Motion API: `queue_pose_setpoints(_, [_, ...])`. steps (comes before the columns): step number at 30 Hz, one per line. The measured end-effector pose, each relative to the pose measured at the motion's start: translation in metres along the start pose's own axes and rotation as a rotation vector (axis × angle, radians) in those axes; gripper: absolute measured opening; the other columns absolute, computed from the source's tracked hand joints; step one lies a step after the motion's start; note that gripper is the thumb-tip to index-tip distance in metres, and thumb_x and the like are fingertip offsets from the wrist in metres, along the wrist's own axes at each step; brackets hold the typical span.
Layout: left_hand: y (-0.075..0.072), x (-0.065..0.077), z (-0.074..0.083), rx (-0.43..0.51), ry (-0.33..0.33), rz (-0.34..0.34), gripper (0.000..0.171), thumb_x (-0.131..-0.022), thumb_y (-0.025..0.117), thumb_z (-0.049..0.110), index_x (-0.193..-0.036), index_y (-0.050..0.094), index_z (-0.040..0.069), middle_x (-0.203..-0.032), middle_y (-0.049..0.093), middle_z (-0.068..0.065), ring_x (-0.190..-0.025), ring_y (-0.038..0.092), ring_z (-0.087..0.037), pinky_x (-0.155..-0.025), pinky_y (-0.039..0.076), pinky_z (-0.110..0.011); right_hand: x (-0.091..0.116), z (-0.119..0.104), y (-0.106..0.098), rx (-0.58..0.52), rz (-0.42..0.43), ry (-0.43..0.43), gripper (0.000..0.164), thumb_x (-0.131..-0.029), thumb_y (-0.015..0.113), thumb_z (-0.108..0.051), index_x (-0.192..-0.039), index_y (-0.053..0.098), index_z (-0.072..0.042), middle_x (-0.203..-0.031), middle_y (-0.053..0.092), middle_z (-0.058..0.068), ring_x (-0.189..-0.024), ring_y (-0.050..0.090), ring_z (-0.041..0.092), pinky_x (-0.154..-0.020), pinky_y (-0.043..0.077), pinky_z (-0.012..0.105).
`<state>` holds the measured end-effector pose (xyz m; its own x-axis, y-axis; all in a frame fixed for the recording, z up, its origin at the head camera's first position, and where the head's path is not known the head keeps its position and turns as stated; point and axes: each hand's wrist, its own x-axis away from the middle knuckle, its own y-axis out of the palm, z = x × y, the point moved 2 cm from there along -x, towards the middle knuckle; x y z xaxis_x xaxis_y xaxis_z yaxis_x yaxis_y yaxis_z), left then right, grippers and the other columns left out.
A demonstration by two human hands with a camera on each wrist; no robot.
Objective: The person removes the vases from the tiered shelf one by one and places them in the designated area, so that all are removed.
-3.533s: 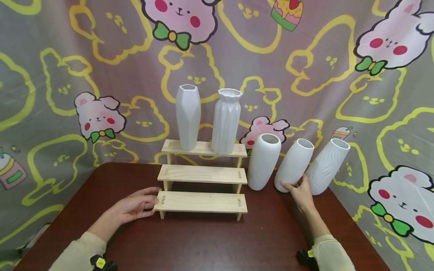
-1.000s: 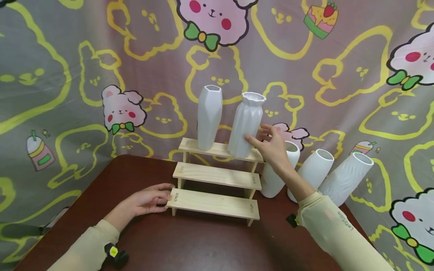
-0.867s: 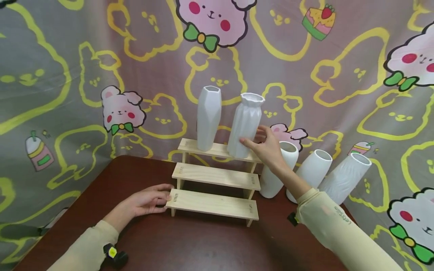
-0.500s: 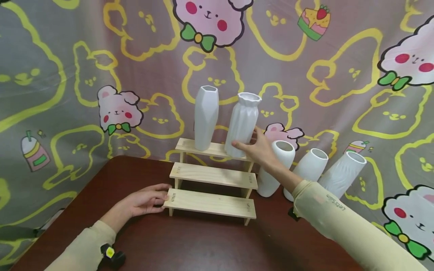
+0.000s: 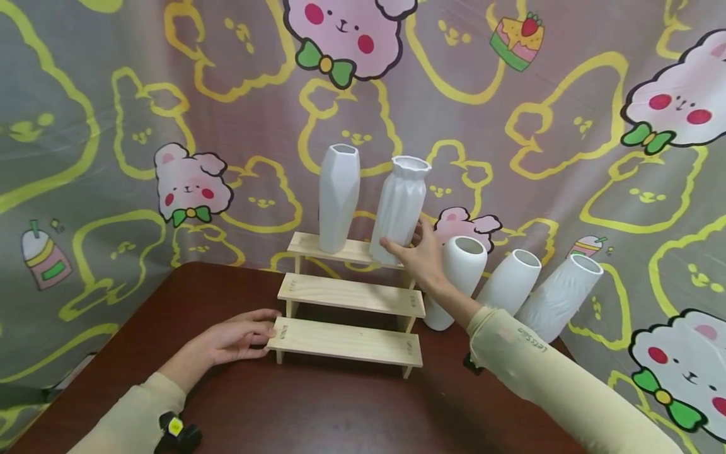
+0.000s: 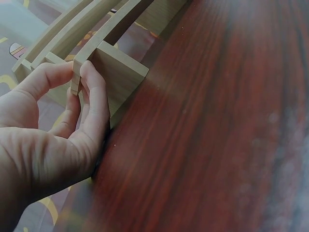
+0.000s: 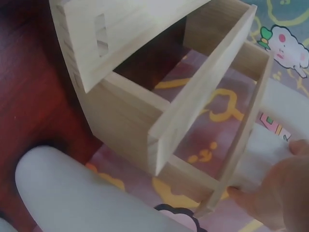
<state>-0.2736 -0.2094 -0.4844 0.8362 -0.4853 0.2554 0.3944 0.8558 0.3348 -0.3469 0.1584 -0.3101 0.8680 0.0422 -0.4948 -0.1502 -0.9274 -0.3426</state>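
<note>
A three-tier wooden display stand [image 5: 350, 295] stands on the table. My left hand [image 5: 235, 340] pinches the left end of its lowest shelf between thumb and fingers, as the left wrist view [image 6: 58, 116] shows close up. On the top shelf are two white vases: a faceted vase [image 5: 339, 198] on the left and a fluted vase with a frilled rim [image 5: 399, 202] on the right. My right hand [image 5: 422, 255] grips the fluted vase low on its right side, thumb in front, the fingers partly hidden behind it. In the right wrist view the hand [image 7: 280, 193] is only partly visible.
Right of the stand are three more white vases: a smooth one [image 5: 466, 258], another smooth one [image 5: 510, 280] and one with a textured surface [image 5: 561, 299]. My right forearm passes in front of them. A patterned curtain [image 5: 238, 126] hangs behind the dark red-brown table [image 5: 317, 410].
My right hand has left the middle vase on the table and come up to the fluted vase, its thumb sliding lower and farther round. My left hand keeps its hold; the head view shifts.
</note>
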Motion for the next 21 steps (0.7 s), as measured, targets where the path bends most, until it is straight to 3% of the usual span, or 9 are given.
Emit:
queue_pose_setpoints(9, [0.0015,0.0018,0.0042,-0.018,-0.007,0.013,0.073,-0.097,0.064,0.007,-0.155,0.021,-0.002,-0.116,0.065,-0.011,-0.098,0.066,-0.020,-0.077,0.056,-0.034,-0.0006,0.0021,0.0018,-0.008,0.022,-0.079,0.072,-0.080,0.090,-0.023,-0.143,0.055,-0.018,-0.122,0.068,0.007,-0.108,0.067,0.025,-0.084,0.057,0.039])
queue_pose_setpoints(21, [0.0006,-0.0013,-0.0009,0.002,-0.010,0.043,0.067,-0.096,0.064,0.006,-0.152,0.029,0.001,-0.113,0.065,-0.012,-0.094,0.067,-0.020,-0.076,0.057,-0.034,0.0024,0.0057,-0.0002,-0.018,0.011,-0.106,0.064,-0.079,0.091,-0.026,-0.136,0.062,-0.020,-0.119,0.070,0.003,-0.107,0.068,0.021,-0.084,0.057,0.040])
